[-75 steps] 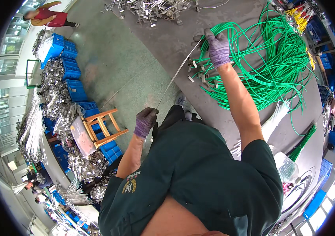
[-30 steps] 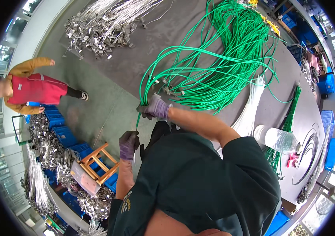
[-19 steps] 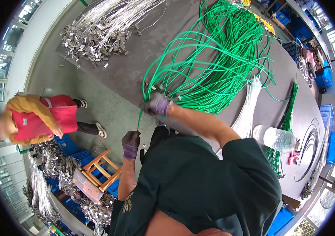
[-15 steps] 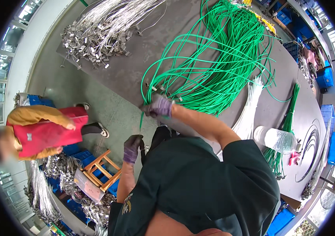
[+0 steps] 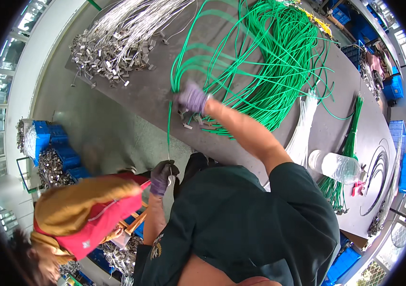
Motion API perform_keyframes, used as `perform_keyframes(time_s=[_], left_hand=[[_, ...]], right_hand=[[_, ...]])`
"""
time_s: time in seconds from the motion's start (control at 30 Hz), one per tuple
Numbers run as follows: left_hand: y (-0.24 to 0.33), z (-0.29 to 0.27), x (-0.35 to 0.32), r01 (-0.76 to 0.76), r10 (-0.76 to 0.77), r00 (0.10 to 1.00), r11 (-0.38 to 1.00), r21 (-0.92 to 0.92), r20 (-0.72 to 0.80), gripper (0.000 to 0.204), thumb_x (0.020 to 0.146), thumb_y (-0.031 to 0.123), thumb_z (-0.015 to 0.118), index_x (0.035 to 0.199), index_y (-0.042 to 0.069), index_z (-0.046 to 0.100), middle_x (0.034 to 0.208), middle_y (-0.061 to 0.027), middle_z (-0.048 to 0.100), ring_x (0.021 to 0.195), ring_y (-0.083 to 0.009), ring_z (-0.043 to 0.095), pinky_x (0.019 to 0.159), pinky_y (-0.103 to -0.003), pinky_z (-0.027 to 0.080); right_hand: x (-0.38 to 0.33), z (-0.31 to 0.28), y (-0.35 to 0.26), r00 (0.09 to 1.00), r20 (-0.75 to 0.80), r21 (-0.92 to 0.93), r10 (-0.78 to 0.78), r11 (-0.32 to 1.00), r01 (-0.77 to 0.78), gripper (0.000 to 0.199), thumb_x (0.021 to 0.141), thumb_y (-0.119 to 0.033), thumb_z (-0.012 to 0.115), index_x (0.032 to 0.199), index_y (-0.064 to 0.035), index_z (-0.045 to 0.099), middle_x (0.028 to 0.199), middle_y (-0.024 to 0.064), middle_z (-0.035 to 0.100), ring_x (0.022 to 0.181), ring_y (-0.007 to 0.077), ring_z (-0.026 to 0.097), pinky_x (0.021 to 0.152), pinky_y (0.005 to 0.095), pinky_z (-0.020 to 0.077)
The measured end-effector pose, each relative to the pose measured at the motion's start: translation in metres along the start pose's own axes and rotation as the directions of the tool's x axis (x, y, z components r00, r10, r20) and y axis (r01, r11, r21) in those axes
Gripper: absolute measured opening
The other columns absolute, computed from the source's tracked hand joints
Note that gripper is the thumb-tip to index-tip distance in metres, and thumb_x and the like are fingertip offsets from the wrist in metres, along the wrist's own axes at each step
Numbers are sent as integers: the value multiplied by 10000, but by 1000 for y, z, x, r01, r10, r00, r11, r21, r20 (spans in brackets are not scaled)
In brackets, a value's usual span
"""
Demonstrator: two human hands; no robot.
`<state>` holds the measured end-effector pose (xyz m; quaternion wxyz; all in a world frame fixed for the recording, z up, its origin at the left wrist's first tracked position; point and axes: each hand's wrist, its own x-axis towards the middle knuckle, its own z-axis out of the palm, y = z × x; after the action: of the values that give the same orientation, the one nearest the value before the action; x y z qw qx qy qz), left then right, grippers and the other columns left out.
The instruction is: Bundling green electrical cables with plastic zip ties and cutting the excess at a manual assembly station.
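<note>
My right hand, in a purple glove and slightly blurred, is closed around a few green cables that loop back over the table. A single green strand runs from it toward my body. Its thin end reaches my left hand, whose dark, gloved fingers are pinched on it in front of my torso. A small white piece shows beside those fingers; its kind is unclear. Below my right hand, small metal end pieces hang or lie by the table edge. The large pile of green cables spreads just beyond.
Silvery wires with metal tags lie on the table's far left. To the right are a white bundle, a clear plastic bottle and black cables. A person in a red apron is close on my left, near blue crates.
My right hand has moved away from my body with the green cables, drawing their loops farther out. My left hand stays nearly in place. The person in the apron has come nearer, bending.
</note>
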<state>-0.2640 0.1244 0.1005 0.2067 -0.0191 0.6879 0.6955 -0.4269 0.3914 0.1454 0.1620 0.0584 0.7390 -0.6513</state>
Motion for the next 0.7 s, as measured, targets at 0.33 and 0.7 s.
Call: perform_keyframes(time_s=[0.33, 0.7], left_hand=[[-12, -2, 17, 190, -159, 972, 965, 179, -174, 163, 842, 151, 547, 842, -3, 600, 536, 14, 457, 448, -63, 397, 423, -226, 294], [-22, -5, -8, -56, 84, 986, 980, 192, -143, 263, 895, 268, 523, 872, 14, 583, 572, 12, 453, 516, -64, 417, 478, -226, 329]], right_hand=[[-2, 37, 48, 994, 17, 136, 107, 985, -108, 177, 773, -191, 660, 700, -36, 617, 545, 54, 578, 391, 123, 509, 375, 256, 407], [22, -42, -56, 943, -7, 178, -331, 928, 327, 309, 765, -306, 687, 629, -41, 604, 509, 24, 553, 399, 109, 510, 395, 260, 396]])
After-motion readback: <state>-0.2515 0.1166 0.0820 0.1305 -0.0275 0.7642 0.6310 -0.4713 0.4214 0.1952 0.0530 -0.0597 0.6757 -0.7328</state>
